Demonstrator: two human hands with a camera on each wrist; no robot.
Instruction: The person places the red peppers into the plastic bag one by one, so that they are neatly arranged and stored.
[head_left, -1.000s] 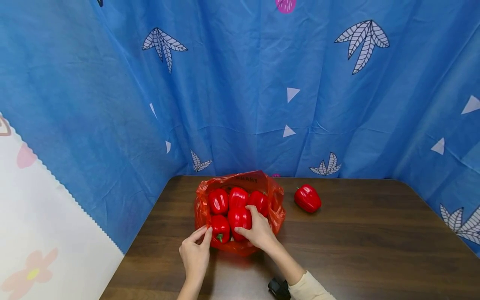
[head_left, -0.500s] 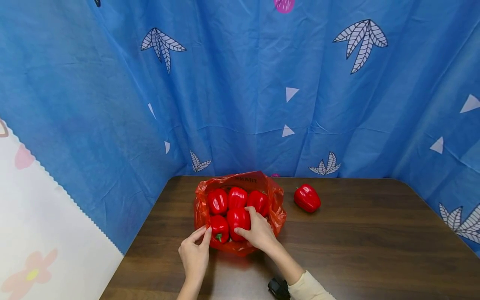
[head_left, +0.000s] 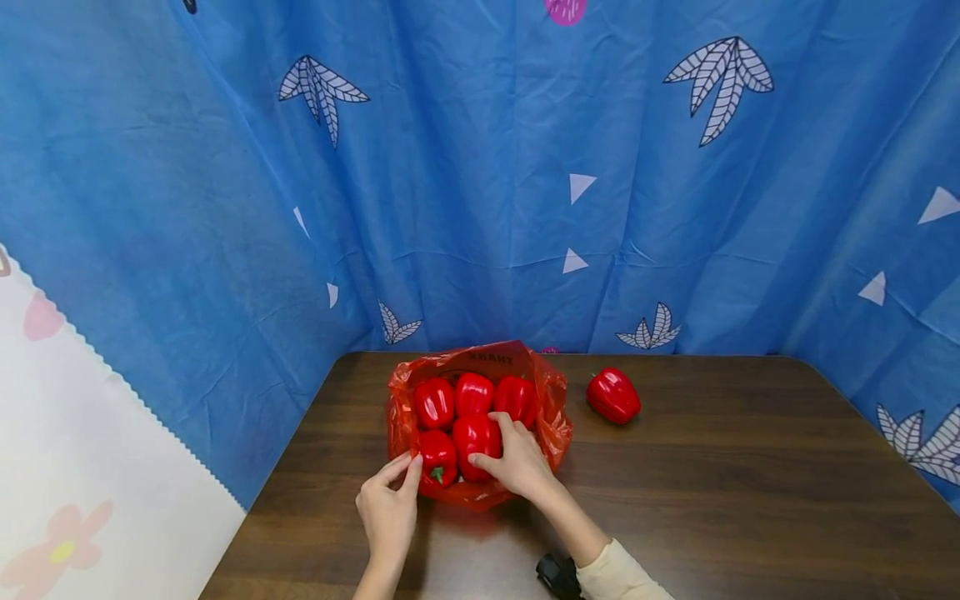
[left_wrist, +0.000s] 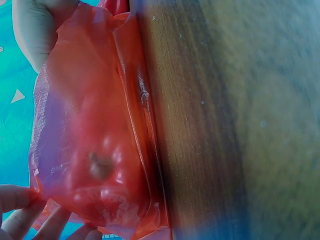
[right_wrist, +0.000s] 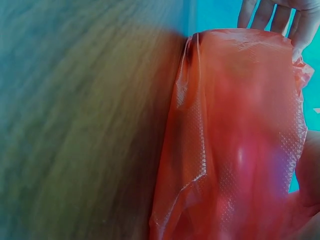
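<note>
A translucent red plastic bag (head_left: 553,429) stands on the wooden table with its mouth spread, holding several glossy red bell peppers. My left hand (head_left: 390,507) pinches the bag's left front rim between thumb and fingers; in the left wrist view its fingers (left_wrist: 22,197) meet the plastic. Inside the bag, my right hand (head_left: 523,462) grips the front middle bell pepper (head_left: 474,442), thumb on the near side and fingers on the far side. Left of it lies a bell pepper (head_left: 438,450) with a green stem. The bag's wall (right_wrist: 245,115) blurs the peppers in the right wrist view.
One more bell pepper (head_left: 613,396) lies on the table (head_left: 720,467), right of the bag. A black device (head_left: 557,575) shows near the right sleeve. Behind the table hangs a blue patterned curtain (head_left: 480,208), with a white cloth (head_left: 97,467) at left.
Both hands keep the same hold on the bag and the pepper. The whole head view has drifted very slightly; nothing else visibly moves.
</note>
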